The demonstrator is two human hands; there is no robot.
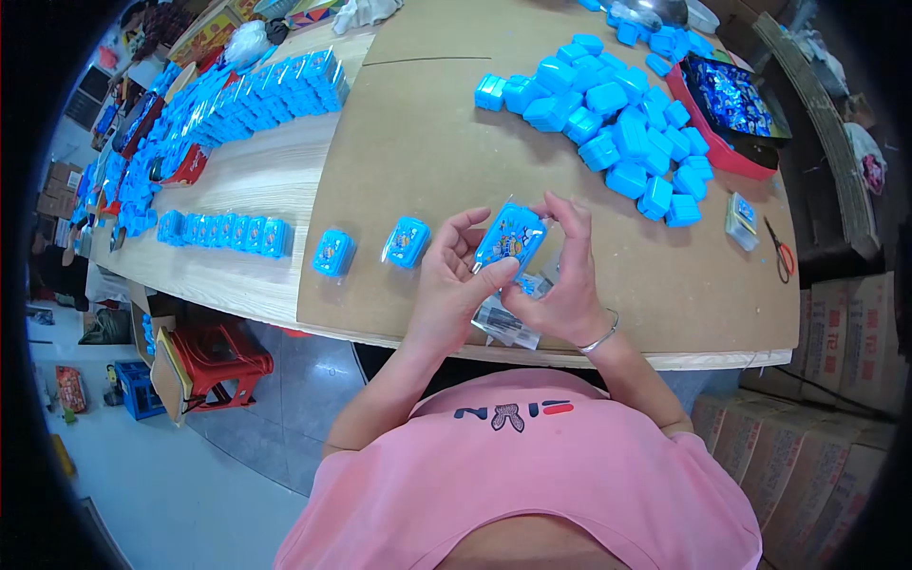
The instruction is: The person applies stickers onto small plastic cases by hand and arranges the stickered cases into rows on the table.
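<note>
This looks to me like a small packing workshop: the broad counter carries a heap of blue plastic cases, with stacked rows of blue packs toward its left end. Scissors lie near the counter's right edge, printed cartons pile beside it, and a red stool stands below its left side.

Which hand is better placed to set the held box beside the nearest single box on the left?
Probably the left hand: its thumb and fingers already grip the held box, and it's nearer that single box. The right hand sits farther away.
</note>
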